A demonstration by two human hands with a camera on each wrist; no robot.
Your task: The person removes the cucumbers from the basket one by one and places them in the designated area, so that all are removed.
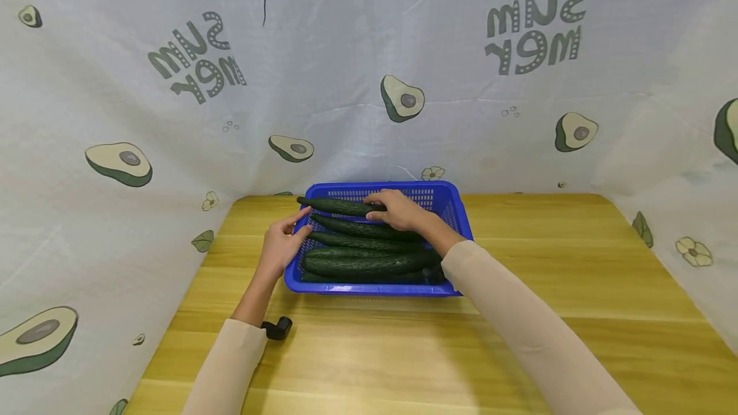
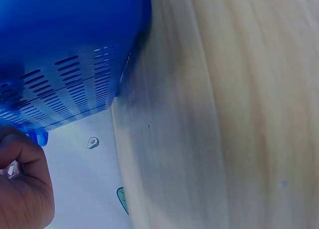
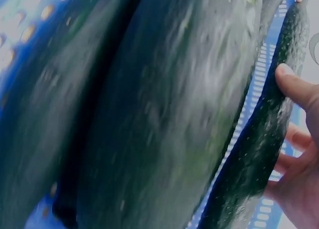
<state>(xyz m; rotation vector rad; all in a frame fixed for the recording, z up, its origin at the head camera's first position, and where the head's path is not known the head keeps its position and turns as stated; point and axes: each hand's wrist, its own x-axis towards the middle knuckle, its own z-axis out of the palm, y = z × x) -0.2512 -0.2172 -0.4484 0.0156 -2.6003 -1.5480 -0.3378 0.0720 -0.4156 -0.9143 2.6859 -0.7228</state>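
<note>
A blue plastic basket (image 1: 375,289) with slotted walls holds several long dark green cucumbers (image 1: 369,262) laid lengthwise, a thick one near the front. Along the back lies a slim cucumber (image 1: 334,205), its narrow left end over the rim. My right hand (image 1: 400,210) grips this one near its right end; in the right wrist view the thumb lies on one side of the cucumber (image 3: 254,144) and the fingers on the other. My left hand (image 1: 281,247) holds the basket's left rim, thumb and forefinger at the edge. In the left wrist view, curled fingers (image 2: 22,174) show beside the slotted wall (image 2: 75,84).
The basket stands on a wooden table (image 1: 369,351), close to its back edge. A pale curtain (image 1: 346,82) with avocado prints hangs behind and along the sides. A small black device (image 1: 278,328) sticks out by the left wrist.
</note>
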